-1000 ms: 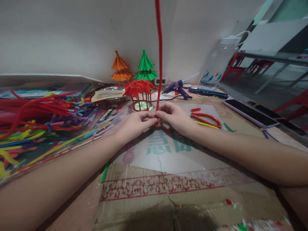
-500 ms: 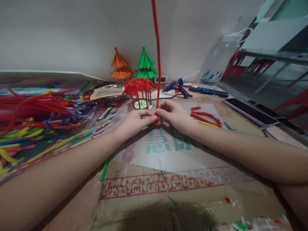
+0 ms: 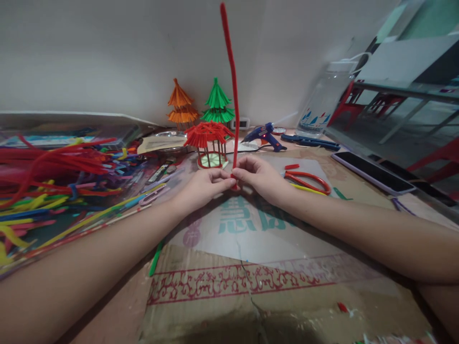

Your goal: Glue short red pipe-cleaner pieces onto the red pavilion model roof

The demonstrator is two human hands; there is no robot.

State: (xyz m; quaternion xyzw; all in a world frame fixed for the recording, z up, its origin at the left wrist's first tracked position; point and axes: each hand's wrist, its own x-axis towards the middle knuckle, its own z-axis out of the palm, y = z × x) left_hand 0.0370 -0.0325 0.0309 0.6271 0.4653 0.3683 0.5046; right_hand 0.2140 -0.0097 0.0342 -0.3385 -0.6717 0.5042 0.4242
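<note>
Dim, even indoor light; the wall [image 3: 107, 48] reads brighter than the desk [image 3: 118, 310]. Soft dark shadow lies across the cardboard [image 3: 201, 320] at bottom edge. Faint glare on the clear plastic sheet [image 3: 287, 239]. Strong wide-angle bending at frame edges. The red pipe cleaner [image 3: 233, 95] is sharp; far right slightly soft.

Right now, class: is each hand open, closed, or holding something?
Left hand: closed, pinching the bottom end of the long red fuzzy pipe cleaner.
Right hand: closed, pinching the same bottom end.
</note>
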